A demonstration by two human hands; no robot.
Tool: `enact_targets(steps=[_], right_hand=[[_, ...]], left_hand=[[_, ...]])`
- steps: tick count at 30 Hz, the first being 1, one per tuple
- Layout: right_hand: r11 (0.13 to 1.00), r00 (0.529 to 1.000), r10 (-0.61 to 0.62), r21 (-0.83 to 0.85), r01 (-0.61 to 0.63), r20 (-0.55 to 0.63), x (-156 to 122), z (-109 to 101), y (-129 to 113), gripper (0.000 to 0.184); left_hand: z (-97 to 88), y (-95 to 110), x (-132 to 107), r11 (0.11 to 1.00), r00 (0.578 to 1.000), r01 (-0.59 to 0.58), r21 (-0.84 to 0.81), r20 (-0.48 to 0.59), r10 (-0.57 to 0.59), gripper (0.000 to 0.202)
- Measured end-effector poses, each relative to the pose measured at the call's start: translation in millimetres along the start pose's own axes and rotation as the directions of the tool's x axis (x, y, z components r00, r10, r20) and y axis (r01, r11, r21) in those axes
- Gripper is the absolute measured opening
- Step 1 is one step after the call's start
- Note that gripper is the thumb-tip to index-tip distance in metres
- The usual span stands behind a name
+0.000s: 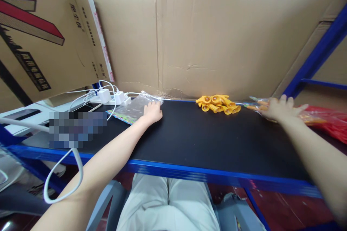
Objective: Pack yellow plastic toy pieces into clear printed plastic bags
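Observation:
My left hand (152,112) lies on the right end of a stack of clear plastic bags (132,109) with colourful print, at the back left of the black shelf top (189,133); its fingers look curled on the plastic. My right hand (280,108) rests with fingers spread on a clear packet of yellow and orange pieces (256,104) at the back right. Between the two hands sits a pile of small yellow toy trumpets (218,103), touched by neither hand.
A red plastic bag (329,121) lies at the far right. A white power strip with chargers (108,97) and white cables (65,173) sit at the left. Cardboard sheets (217,39) wall the back. Blue shelf posts (317,57) stand at the right.

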State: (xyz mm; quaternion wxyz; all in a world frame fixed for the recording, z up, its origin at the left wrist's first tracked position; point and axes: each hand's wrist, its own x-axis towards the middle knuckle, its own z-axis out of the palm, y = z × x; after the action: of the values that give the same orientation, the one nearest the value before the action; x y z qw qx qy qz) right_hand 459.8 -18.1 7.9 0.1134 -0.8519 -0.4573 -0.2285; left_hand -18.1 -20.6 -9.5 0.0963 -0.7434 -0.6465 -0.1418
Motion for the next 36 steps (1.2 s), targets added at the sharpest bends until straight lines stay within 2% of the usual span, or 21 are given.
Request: enact_targets(steps=[3, 6, 8, 10, 13, 14, 15, 17, 20, 23, 28, 36], right_hand=[[0.994, 0.993, -0.111, 0.028, 0.11, 0.03, -7, -27, -31, 0.057], [0.969, 0.977, -0.211, 0.134, 0.208, 0.006, -15, -56, -67, 0.056], [0.939, 0.968, -0.251, 0.239, 0.247, -0.015, -22, -68, -91, 0.061], [0.901, 0.961, -0.271, 0.338, 0.271, -0.049, -33, -71, -113, 0.058], [0.837, 0.943, -0.32, 0.438, 0.328, -0.094, -53, -58, -138, 0.05], [0.819, 0.92, -0.376, 0.427, 0.384, -0.106, -59, -50, -144, 0.046], [0.783, 0.876, -0.465, 0.405, 0.473, -0.126, -64, -43, -147, 0.046], [0.743, 0.829, -0.537, 0.377, 0.553, -0.156, -70, -29, -149, 0.047], [0.738, 0.824, -0.544, 0.375, 0.56, -0.159, -72, -18, -146, 0.049], [0.74, 0.826, -0.545, 0.379, 0.556, -0.147, -70, -18, -143, 0.048], [0.743, 0.827, -0.545, 0.375, 0.554, -0.139, -73, -23, -143, 0.047], [0.761, 0.834, -0.539, 0.355, 0.543, -0.12, -74, -24, -142, 0.048]], left_hand=[[0.1, -1, -1, 0.983, 0.967, 0.173, 0.062, 0.178, -0.182, 0.054], [0.4, -1, -1, 0.973, 0.92, 0.218, 0.077, 0.316, -0.231, 0.058], [1.4, -1, 0, 0.98, 0.916, 0.187, 0.072, 0.347, -0.2, 0.059], [3.5, -1, 0, 0.99, 0.921, 0.131, 0.053, 0.363, -0.142, 0.061], [7.8, 0, 1, 1.0, 0.926, -0.003, -0.014, 0.376, 0.008, 0.061], [8.9, 0, 2, 0.998, 0.924, -0.053, -0.041, 0.378, 0.064, 0.06], [9.8, 0, 2, 0.992, 0.919, -0.102, -0.069, 0.374, 0.121, 0.058], [10.6, 1, 2, 0.97, 0.908, -0.205, -0.133, 0.344, 0.239, 0.051], [11.3, 0, 4, 0.907, 0.882, -0.352, -0.231, 0.243, 0.404, 0.043], [12.4, -1, 5, 0.877, 0.873, -0.407, -0.257, 0.175, 0.456, 0.038], [12.5, -4, 5, 0.902, 0.889, -0.39, -0.185, 0.179, 0.421, 0.038], [7.1, -6, 4, 0.975, 0.957, -0.211, 0.064, 0.219, 0.193, 0.037]])
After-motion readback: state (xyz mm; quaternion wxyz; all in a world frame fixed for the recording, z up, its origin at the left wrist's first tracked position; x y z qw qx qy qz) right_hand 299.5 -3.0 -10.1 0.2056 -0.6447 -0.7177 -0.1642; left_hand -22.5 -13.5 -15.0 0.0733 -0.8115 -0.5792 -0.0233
